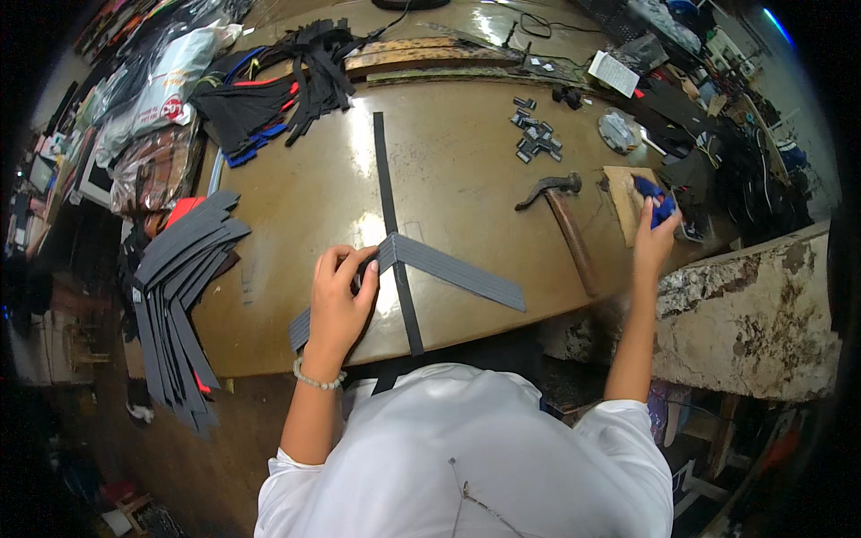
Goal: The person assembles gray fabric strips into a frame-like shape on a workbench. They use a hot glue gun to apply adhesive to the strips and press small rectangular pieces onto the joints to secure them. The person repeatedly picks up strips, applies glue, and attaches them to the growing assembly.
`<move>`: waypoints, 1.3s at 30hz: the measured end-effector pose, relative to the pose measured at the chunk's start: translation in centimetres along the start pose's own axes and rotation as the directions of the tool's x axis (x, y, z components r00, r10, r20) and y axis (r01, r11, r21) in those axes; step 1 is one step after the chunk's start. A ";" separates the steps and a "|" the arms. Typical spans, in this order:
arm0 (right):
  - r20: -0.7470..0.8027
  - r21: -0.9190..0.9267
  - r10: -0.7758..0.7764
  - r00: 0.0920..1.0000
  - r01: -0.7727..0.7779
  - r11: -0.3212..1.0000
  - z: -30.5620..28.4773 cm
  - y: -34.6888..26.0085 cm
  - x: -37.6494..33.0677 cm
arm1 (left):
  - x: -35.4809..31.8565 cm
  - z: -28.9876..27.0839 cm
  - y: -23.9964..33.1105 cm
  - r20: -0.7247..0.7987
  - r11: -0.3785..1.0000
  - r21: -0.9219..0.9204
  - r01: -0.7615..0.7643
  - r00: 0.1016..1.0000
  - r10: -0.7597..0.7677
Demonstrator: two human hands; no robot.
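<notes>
My left hand (339, 300), with a beaded bracelet at its wrist, pinches a ribbed grey strap (462, 273) near its bend. One end of this strap slants off to the right over the table; another grey part shows below my wrist. Under it a narrow black strip (386, 170) runs from the far side to the near edge. Out to the right, my right hand (656, 240) is closed on a small blue object (664, 212), whose kind I cannot make out. It is over a tan board (621, 202). A hammer (574, 238) lies between my hands.
Grey straps (175, 296) hang over the table's left edge. Black straps (242, 112) are heaped at the far left. Several small metal buckles (538, 139) and a clear roll of tape (619, 132) lie at the far right. A worn stone-like block (744, 314) stands near my right arm.
</notes>
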State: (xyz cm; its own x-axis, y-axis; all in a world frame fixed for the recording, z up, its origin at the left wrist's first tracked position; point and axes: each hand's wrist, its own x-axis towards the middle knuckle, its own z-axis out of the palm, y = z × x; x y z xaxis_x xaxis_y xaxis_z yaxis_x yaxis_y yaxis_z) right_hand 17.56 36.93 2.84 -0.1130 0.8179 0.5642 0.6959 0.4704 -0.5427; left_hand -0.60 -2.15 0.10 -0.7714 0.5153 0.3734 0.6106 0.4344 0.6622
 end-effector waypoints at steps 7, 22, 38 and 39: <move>0.486 -0.210 -0.074 0.871 0.198 0.957 -5.0 -4.1 -0.2 | 0.3 0.0 0.1 0.018 1.000 -0.014 -0.016 1.000 0.016; 0.720 0.496 -0.371 0.586 -0.062 0.866 9.2 -11.0 -2.6 | 0.1 -0.4 0.1 -0.058 0.998 -0.024 -0.064 0.996 0.062; 0.738 0.647 -0.532 0.415 -0.660 0.383 -1.2 -15.6 -18.7 | -1.2 0.5 4.4 0.072 0.871 -0.413 0.265 0.963 -0.260; 0.746 0.639 -0.533 0.400 -0.655 0.403 -1.5 -15.7 -18.9 | -1.5 0.4 4.1 0.057 0.847 -0.452 0.280 0.957 -0.286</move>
State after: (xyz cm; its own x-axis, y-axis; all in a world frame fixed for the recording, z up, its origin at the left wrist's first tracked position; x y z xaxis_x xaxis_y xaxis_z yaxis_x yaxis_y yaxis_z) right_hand 9.82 13.58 1.60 -0.9450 0.3232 0.0509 -0.0991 -0.1344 -0.9860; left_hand 3.13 -0.83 1.95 -0.9024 0.4106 0.1311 0.2203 0.1779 0.9591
